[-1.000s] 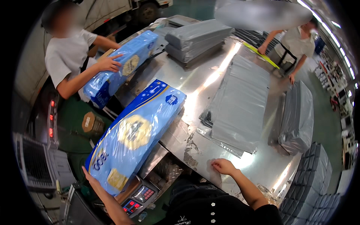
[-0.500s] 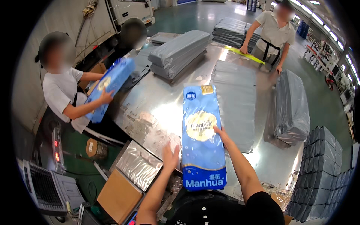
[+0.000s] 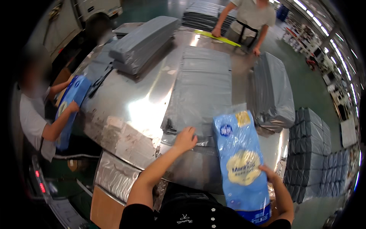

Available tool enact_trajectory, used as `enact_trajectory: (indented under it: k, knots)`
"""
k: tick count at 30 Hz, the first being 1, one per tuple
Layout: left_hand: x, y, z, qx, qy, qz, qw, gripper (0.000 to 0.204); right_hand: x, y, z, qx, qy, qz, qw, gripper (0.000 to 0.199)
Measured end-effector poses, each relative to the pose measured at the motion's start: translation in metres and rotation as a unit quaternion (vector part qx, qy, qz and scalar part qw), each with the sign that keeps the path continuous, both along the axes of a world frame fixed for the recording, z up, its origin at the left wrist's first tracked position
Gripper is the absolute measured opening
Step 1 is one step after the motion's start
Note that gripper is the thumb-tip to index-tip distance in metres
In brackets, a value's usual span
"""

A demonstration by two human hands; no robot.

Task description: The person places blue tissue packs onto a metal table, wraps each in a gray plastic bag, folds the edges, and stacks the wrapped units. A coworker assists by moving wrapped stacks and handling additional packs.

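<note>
Currently in the right hand (image 3: 272, 176): one blue film-wrapped pack (image 3: 242, 152) with a cream emblem, fingers clasping its right long edge. Pack position: at the near right part of the metal counter (image 3: 114, 93), lower end reaching past the near edge toward the person, upper end just beside a grey wrapped bundle (image 3: 272, 89).

Left hand (image 3: 185, 139): fingers bent and close together over the near edge of flat grey plastic bags (image 3: 204, 82); whether they pinch the film, cannot tell.

Room: a broad stretch of shiny metal between the flat bags and the long grey bundle (image 3: 146, 42) at upper left; a narrower strip between bags and right-hand bundle.

Surroundings: co-worker (image 3: 32, 116) at the left edge, holding a second blue pack (image 3: 68, 126); another co-worker (image 3: 253, 19) at the far edge, one hand on a yellow strip (image 3: 207, 35); stacked grey parcels (image 3: 309, 152), lower right.
</note>
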State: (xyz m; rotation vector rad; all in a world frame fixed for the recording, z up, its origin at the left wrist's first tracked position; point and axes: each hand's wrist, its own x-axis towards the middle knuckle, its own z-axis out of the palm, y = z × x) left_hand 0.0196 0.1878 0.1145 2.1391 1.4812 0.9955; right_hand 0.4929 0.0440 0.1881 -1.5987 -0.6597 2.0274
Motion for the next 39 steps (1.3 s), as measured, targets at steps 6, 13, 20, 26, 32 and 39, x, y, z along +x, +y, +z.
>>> enact_trajectory:
  k: [6,13,20,26,32,39]
  knots:
    - [0.0,0.073,-0.06,0.0,0.386,-0.198,0.901,0.039,-0.018,-0.098,-0.012,0.008,-0.006,-0.198,0.98,0.071]
    - [0.002,0.057,-0.049,0.176,0.496,-0.173,0.833,0.031,-0.015,-0.062,0.004,-0.005,0.009,-0.115,0.993,0.074]
    - [0.002,0.075,-0.061,0.136,0.332,-0.208,0.91,0.016,-0.096,0.002,0.061,0.281,-0.369,0.352,0.813,0.104]
    - [0.001,0.099,-0.007,0.063,0.248,-0.105,0.961,0.017,-0.092,0.053,0.025,0.231,-0.215,0.422,0.85,0.095]
    - [-0.022,0.147,0.055,0.087,0.255,-0.139,0.953,0.016,-0.107,0.113,-0.005,0.05,0.086,0.214,0.972,0.069]
    - [-0.072,0.154,0.002,0.094,0.189,-0.086,0.974,0.012,-0.083,0.161,-0.066,0.208,0.089,0.1,0.969,0.045]
